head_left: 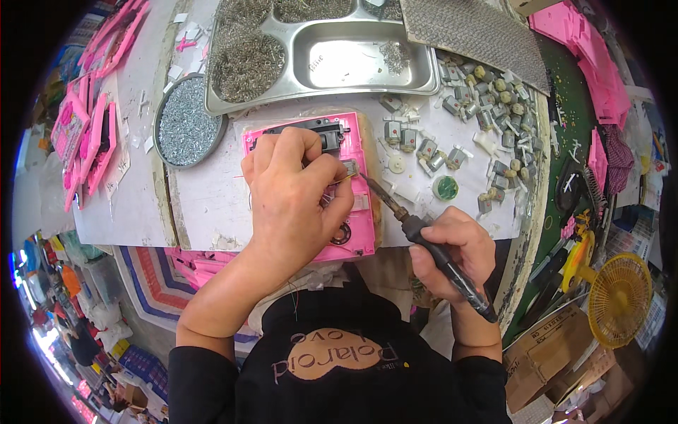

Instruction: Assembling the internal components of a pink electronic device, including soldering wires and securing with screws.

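Observation:
A pink plastic casing [362, 152] lies on the worktable in front of me, with a black part [330, 136] along its far side. My left hand [293, 187] is over the casing, its thumb and index finger pinched on a thin wire [344, 179] beside a small metal motor [351, 167] set in the casing. Held like a pen in my right hand [455, 253] is a soldering iron [443, 265] with a black handle. Its tip is at the motor, close to my left fingertips. My left hand hides much of the casing's inside.
Behind the casing stands a metal compartment tray [332, 90] with springs. A round dish [161, 145] of small screws is to the left. Several loose motors [427, 148] and a green-topped round container [445, 187] lie right. Pink casings [92, 145] are stacked far left; a yellow fan [620, 300] stands right.

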Tool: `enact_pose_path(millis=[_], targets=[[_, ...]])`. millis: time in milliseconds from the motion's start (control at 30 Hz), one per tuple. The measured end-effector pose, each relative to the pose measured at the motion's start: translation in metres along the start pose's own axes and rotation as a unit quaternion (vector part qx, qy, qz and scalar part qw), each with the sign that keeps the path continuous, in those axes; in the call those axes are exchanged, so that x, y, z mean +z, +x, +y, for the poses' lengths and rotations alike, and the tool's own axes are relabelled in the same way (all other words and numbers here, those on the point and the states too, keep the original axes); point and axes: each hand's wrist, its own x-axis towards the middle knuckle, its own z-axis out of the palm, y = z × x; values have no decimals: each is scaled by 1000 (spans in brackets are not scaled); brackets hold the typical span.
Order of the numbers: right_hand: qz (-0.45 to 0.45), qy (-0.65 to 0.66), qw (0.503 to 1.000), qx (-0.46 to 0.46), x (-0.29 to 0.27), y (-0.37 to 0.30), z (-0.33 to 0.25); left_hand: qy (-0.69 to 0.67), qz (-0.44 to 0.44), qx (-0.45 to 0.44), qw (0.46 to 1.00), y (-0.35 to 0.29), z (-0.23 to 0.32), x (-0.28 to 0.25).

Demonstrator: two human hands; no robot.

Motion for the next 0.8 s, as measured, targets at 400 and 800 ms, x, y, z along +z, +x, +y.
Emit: enact_pose_path(millis=[400,800], targets=[[29,4,1000,8,-12,-1,-3,16,-5,-2,1000,-1,5,-5],[22,10,1000,1,-8,3,7,11,35,23,999,3,1,-2]])
